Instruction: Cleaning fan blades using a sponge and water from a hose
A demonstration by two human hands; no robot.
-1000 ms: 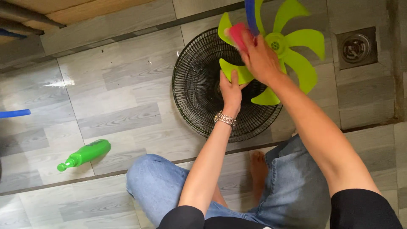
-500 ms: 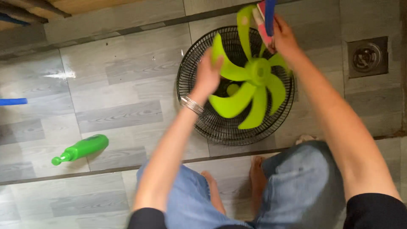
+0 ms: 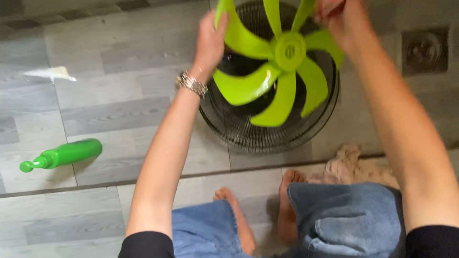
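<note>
A lime-green fan blade point(image 3: 277, 67) with several vanes is held up over a round black wire fan grille point(image 3: 267, 129) that lies flat on the grey tiled floor. My left hand point(image 3: 210, 40), with a metal watch on the wrist, grips one vane at the blade's upper left. My right hand point(image 3: 342, 21) is closed at the blade's upper right edge, blurred, with something reddish showing at the fingers; what it holds is unclear.
A green bottle point(image 3: 62, 155) lies on its side on the floor at the left. A square floor drain point(image 3: 424, 50) sits at the upper right. A beige cloth point(image 3: 354, 167) lies by my bare feet and denim-clad knees.
The blade has shifted left and nearer the camera over the grille. My left hand moved from the blade's lower side to its upper left vane. The blue handled thing is out of view.
</note>
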